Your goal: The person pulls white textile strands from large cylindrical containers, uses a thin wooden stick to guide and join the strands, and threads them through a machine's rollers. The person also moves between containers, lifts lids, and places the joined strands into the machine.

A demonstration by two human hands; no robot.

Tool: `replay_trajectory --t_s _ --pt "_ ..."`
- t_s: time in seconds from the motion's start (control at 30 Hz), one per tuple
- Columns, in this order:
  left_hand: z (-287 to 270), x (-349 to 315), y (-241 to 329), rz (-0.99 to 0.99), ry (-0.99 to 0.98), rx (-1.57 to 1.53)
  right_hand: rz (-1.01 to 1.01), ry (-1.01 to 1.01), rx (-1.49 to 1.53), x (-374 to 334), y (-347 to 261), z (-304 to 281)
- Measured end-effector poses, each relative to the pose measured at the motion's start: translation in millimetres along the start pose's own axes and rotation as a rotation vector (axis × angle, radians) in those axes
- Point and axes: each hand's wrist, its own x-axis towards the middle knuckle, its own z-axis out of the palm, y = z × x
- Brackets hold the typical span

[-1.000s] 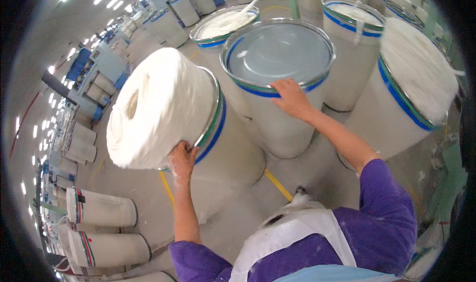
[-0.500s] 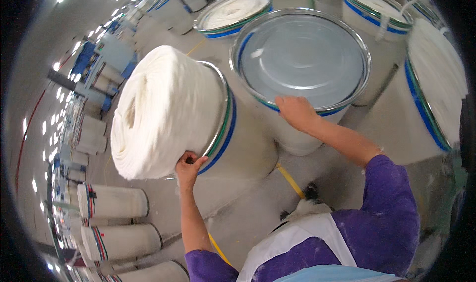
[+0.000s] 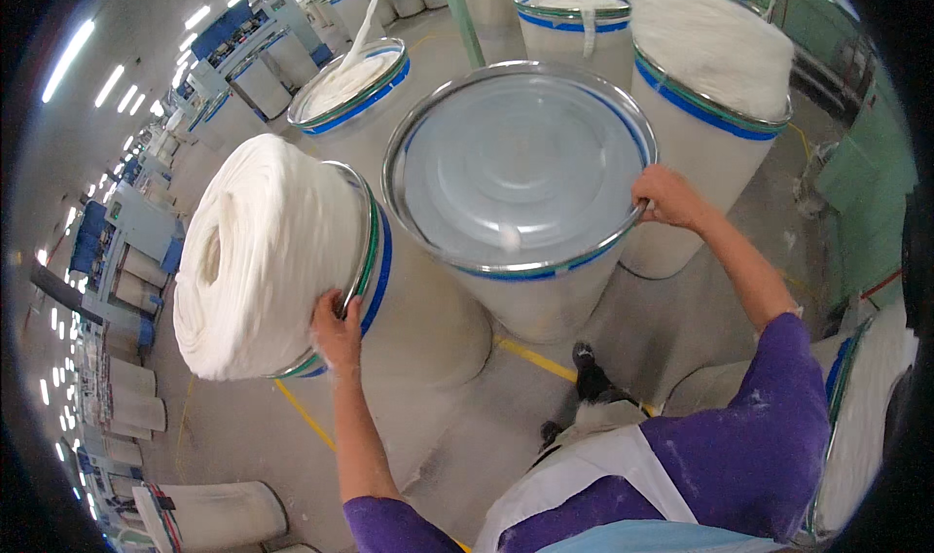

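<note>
At left, my left hand [image 3: 337, 331] grips the full can [image 3: 428, 310]; rightward, my right hand [image 3: 671, 197] grips the grey-topped can [image 3: 520, 159]; grips set, handling looks unfinished.

The head view, a wide fisheye, looks steeply down and forward from above the purple sleeves [image 3: 778, 412] and white apron [image 3: 634, 451]; the forearms [image 3: 362, 427] run out ahead from the lower side, the grey-topped drum [image 3: 545, 302] stands close at the middle, and ceiling lights [image 3: 68, 62] bend away far off along the left rim
</note>
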Motion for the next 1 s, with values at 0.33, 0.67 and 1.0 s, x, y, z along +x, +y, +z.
replay_trajectory --t_s 0.33,0.67,1.0 --pt "-12.3 -65.8 110.5 0.511 -0.779 0.342 -0.153 -0.153 0.106 -115.6 -73.5 -42.2" --pt "-56.2 -237.7 223.3 0.404 -0.476 0.250 -0.309 -0.166 0.032 -141.5 20.6 -66.9" --pt "-79.2 -416.4 380.5 0.606 -0.409 0.121 -0.709 -0.068 0.092 -80.2 47.9 -32.7"
